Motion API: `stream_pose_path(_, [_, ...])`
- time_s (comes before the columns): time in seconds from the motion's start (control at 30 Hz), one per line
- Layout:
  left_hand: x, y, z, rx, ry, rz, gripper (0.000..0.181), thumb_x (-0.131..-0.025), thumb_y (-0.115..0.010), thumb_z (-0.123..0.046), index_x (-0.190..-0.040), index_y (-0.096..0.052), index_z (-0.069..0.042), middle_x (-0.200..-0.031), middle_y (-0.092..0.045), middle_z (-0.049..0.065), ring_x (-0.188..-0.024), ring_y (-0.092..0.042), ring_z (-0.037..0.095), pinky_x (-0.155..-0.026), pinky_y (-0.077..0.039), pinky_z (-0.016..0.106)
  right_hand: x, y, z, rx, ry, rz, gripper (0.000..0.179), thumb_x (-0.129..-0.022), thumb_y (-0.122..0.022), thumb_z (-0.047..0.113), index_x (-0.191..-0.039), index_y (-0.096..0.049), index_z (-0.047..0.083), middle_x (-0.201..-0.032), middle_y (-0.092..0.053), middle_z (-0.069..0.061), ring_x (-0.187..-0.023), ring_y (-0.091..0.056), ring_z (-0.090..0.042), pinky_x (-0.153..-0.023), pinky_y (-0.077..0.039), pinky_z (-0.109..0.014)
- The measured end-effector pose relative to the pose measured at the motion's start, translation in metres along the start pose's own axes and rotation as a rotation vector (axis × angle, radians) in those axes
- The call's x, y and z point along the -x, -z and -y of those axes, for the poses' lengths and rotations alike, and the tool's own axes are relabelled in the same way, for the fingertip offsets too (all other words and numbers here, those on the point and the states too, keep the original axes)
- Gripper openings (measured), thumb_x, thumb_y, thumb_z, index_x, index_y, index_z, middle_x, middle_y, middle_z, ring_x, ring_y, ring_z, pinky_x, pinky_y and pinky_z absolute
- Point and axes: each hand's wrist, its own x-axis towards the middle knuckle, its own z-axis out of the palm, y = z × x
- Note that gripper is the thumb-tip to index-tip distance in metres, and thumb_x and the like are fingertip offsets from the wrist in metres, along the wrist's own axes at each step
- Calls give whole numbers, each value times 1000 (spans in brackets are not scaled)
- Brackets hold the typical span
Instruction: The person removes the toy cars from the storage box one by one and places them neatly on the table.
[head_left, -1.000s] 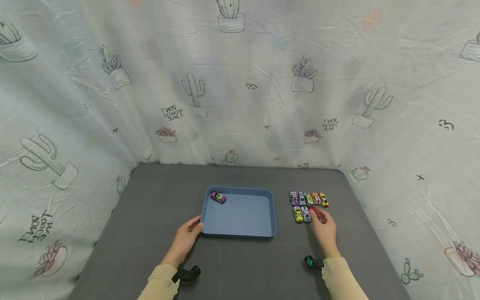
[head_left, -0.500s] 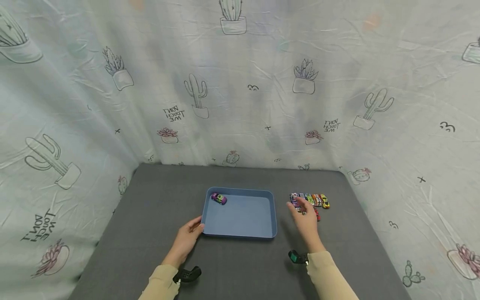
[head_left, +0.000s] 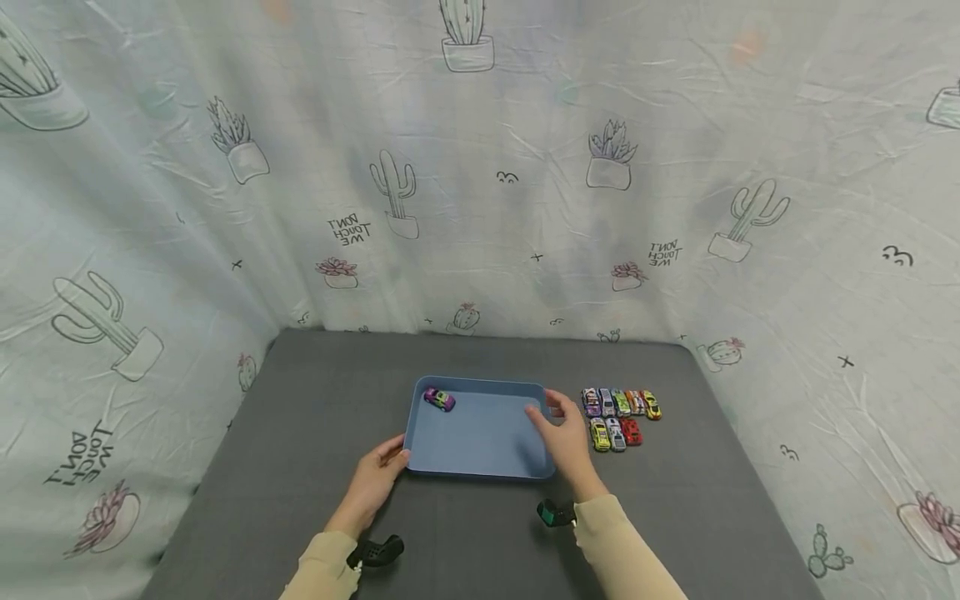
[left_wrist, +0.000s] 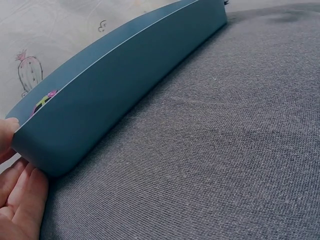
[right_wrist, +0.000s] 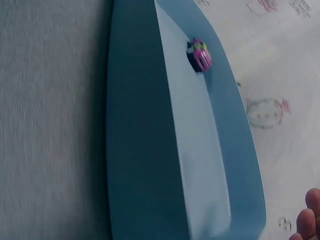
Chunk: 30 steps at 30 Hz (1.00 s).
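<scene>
A shallow blue tray point(head_left: 465, 442) lies in the middle of the grey cloth, with one purple and green toy car point(head_left: 439, 399) in its far left corner. At the tray's near left corner, my left hand point(head_left: 371, 479) pinches the wall: in the left wrist view the thumb point(left_wrist: 7, 131) is at the rim and the fingers point(left_wrist: 30, 200) are against the outside. My right hand point(head_left: 566, 442) hovers at the tray's right side, thumb over the inside, fingers relaxed and nothing held. Its fingertips point(right_wrist: 306, 222) appear at the lower right of the right wrist view.
Right of the tray, several toy cars stand side by side in two rows; the near row has a yellow car point(head_left: 599, 434), a silver car point(head_left: 616, 434) and a red car point(head_left: 632, 432). A curtain with cactus prints point(head_left: 480, 208) hangs behind and around the grey table point(head_left: 337, 375).
My right hand has left the red car, which stands at the near row's end, and has moved left across the cars to the tray's right side. The left hand stays at its corner.
</scene>
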Motion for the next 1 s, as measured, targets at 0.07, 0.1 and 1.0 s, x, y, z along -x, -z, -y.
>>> stream_pose_path(0.07, [1, 0, -1, -2, 5, -3, 46, -97, -61, -22, -140, -51, -6, -132, -57, 14, -120, -53, 25, -100, -44, 44, 1, -9, 2, 1, -1, 16, 66, -83, -70, 54, -133, -56, 13, -124, -56, -8, -111, -49, -28, -88, -42, -44])
stream_pose_path(0.1, [2, 0, -1, -7, 2, 0, 46, -98, -60, -22, -140, -51, -5, -132, -56, 16, -120, -53, 26, -100, -44, 44, 2, -14, 4, 0, 0, 26, 66, -83, -71, 54, -133, -56, 14, -124, -56, -8, -111, -49, -27, -88, -42, -44])
stream_pose_path(1.0, [4, 1, -3, 9, -10, 4, 45, -98, -59, -19, -140, -50, -5, -134, -56, 16, -121, -53, 27, -100, -44, 45, -8, -119, 32, -19, -46, 283, 65, -87, -72, 44, -138, -50, 10, -133, -50, -14, -116, -48, -30, -92, -46, -46])
